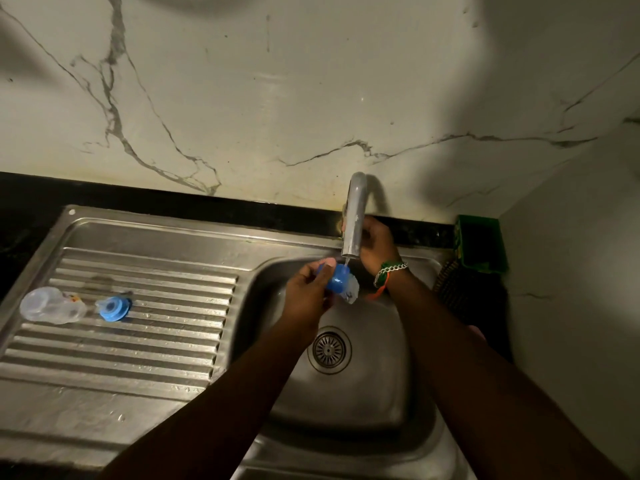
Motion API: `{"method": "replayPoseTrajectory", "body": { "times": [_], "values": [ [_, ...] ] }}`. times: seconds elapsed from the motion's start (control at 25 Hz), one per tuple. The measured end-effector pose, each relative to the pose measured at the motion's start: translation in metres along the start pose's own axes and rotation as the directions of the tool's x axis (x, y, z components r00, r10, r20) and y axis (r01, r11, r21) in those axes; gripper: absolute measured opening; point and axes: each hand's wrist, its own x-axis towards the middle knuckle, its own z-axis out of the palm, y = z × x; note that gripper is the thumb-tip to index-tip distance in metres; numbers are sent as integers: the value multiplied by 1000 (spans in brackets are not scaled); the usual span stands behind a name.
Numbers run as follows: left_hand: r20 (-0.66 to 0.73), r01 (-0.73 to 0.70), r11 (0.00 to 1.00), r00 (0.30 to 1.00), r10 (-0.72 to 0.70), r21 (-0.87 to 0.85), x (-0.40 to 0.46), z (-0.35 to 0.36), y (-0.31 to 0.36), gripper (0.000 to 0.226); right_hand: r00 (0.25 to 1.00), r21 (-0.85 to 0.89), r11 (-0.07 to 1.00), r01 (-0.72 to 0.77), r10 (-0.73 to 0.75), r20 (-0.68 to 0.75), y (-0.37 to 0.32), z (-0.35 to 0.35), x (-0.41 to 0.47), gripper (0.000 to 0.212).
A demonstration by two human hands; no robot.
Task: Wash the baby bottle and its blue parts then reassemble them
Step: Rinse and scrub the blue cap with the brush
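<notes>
My left hand (308,292) grips a blue bottle part with a clear piece on it (341,284) over the sink basin, just under the tap's spout, where a thin stream of water falls. Behind the steel tap (354,216), my right hand (375,247) reaches toward its base; the fingers are hidden by the spout. The clear baby bottle (52,304) lies on its side at the left of the ribbed draining board. A blue ring part (113,308) lies beside it to the right.
The steel sink basin (374,375) has a round drain strainer (329,348) at its middle. A green holder (479,244) stands on the black counter at the back right corner. The marble wall rises behind the ribbed draining board (138,341).
</notes>
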Motion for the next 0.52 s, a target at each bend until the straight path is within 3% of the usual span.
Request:
{"method": "replayPoseTrajectory", "body": {
  "times": [0.16,0.28,0.36,0.4,0.44,0.52],
  "values": [
    [28,-318,865,942,334,388,-2,-5,2,37,999,97,994,-47,48,-8,0,1,-11,25],
    [156,-461,635,865,476,620,-4,-8,-2,43,998,85,995,-61,63,-29,4,-7,-33,36],
    [206,-479,484,833,514,732,-5,-10,-8,43,995,-1,999,-33,33,-93,16,-15,-56,34],
    [194,-462,483,841,505,743,-5,-11,-12,42,989,-83,996,-10,-2,-148,28,-19,-68,30],
    [161,-435,549,865,476,714,-12,-8,-12,39,979,-198,980,-6,-34,-199,40,-25,-82,27],
    [38,-334,794,930,366,508,-30,4,-11,27,940,-423,901,-102,-52,-338,66,-42,-111,32]
  ]
}}
